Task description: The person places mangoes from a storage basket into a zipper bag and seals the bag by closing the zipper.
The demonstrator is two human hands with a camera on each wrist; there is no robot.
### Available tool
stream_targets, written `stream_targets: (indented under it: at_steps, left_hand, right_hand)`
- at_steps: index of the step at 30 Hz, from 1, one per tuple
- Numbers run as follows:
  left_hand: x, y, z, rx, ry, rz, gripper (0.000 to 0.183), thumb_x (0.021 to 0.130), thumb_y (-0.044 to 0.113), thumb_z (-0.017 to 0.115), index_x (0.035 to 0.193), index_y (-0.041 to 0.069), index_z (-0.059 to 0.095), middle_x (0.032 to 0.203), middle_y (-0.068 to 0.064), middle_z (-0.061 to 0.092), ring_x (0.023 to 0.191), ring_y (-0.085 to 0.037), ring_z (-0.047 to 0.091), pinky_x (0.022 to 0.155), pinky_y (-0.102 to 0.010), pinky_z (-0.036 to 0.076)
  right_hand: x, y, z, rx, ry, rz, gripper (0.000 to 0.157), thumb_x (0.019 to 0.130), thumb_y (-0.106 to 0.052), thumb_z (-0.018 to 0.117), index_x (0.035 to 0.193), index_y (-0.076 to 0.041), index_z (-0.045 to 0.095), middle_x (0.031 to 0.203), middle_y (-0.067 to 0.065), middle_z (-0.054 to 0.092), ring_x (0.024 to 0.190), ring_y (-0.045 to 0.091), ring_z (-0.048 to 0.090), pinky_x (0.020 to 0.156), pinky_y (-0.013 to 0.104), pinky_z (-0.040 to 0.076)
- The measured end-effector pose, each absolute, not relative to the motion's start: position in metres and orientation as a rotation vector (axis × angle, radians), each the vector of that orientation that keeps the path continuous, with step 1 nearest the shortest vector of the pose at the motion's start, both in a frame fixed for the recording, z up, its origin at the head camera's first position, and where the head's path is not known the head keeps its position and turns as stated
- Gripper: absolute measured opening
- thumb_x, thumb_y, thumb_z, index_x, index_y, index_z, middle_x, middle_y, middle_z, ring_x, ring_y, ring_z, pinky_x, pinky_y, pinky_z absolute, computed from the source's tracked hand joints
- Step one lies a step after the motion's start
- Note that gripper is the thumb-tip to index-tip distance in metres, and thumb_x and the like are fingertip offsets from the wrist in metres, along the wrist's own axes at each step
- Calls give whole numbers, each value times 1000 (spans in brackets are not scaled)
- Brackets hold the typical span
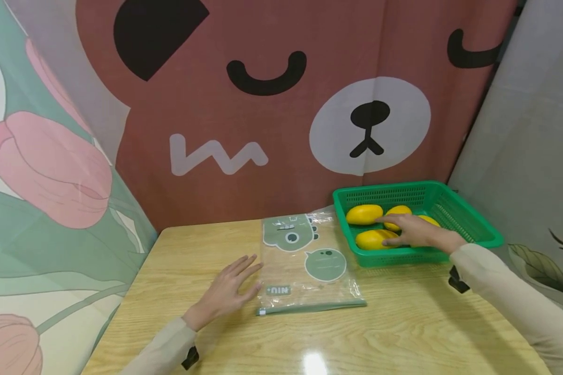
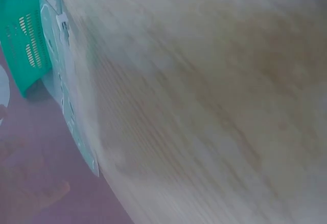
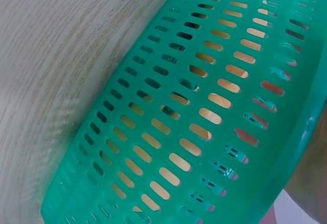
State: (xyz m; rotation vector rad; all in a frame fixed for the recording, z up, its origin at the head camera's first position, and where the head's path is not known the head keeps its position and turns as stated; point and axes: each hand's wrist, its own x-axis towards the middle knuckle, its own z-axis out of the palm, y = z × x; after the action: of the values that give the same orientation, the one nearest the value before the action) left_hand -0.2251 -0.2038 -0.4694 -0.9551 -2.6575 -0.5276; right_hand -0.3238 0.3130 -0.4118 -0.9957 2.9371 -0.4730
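Note:
A clear zip bag (image 1: 326,264) with green dinosaur prints lies flat on the table, its green slider strip toward me. Just left of it my left hand (image 1: 227,289) hovers low, fingers spread and holding nothing, fingertips at the bag's side edge. To the right stands a green plastic basket (image 1: 431,253) holding several yellow mangoes. My right hand (image 1: 413,230) reaches over its front rim, fingers extended above the fruit. Its thumb overlaps the front mango (image 1: 369,240), and its fingertips are near the back-left mango (image 1: 364,214). In the right wrist view, the basket's slotted wall (image 3: 168,127) hides most of the fruit.
The wooden table (image 1: 178,260) backs onto a curtain (image 1: 262,120) printed with a brown bear. A flowered curtain (image 1: 51,172) hangs at the left and a grey one (image 1: 535,130) at the right. The basket's left side stands right at the bag's edge.

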Motion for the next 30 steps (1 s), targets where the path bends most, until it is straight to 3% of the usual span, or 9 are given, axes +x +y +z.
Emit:
stream_targets:
  at_steps: [10, 19, 30]
  left_hand:
    - [-214, -197, -474, -1079, -2640, -569, 50, 97, 31, 62, 144, 16, 53, 153, -10, 41, 137, -40, 39, 102, -64, 36]
    - [-210, -194, -478, -1230, -2596, -540, 50, 97, 29, 64, 143, 14, 53, 155, -10, 37, 139, -36, 35, 105, -59, 35]
    - [-207, -188, -484, -1323, -2569, -479, 46, 99, 30, 61, 140, 12, 56, 144, -16, 51, 133, -40, 43, 104, -59, 37]
  right_hand:
    - [-323, 310, -414, -978, 2910, -481, 69, 89, -36, 75, 140, 3, 51, 137, 25, 54, 122, 43, 51, 97, 58, 43]
    - [-329, 307, -419, -1061, 2885, -456, 67, 88, -32, 77, 137, 6, 53, 131, 21, 60, 115, 40, 57, 92, 54, 48]
    - [-331, 311, -421, -1045, 2851, -469, 68, 89, -29, 76, 138, 10, 49, 133, 26, 56, 119, 43, 53, 94, 55, 46]
